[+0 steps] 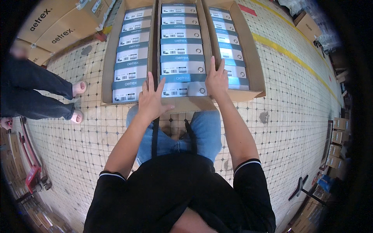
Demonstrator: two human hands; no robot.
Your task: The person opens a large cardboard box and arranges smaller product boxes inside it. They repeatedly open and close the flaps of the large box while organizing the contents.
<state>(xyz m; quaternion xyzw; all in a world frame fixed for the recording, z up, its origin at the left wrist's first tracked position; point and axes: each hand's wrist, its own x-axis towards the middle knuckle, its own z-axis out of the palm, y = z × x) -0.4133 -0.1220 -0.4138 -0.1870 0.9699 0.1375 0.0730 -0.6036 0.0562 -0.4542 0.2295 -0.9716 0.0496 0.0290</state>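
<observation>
Three long open cardboard cartons stand side by side in front of me, each filled with a row of white shoe boxes with blue-grey lids and printed labels. My left hand (152, 98) lies with fingers spread at the near left corner of the middle carton (190, 105), its fingertips by the wall shared with the left carton (109, 66). My right hand (217, 80) rests at the middle carton's near right corner, fingers stretched along the wall beside the right carton (255, 73). The nearest shoe box (182, 90) in the middle row sits between both hands. Neither hand holds anything that I can see.
Another person's legs (37, 87) in dark trousers and pink shoes are at the left. Large stacked cartons (58, 25) stand behind them. A red pallet jack (34, 176) is at lower left. Yellow lines (289, 50) cross the tiled floor; more boxes (337, 143) line the right side.
</observation>
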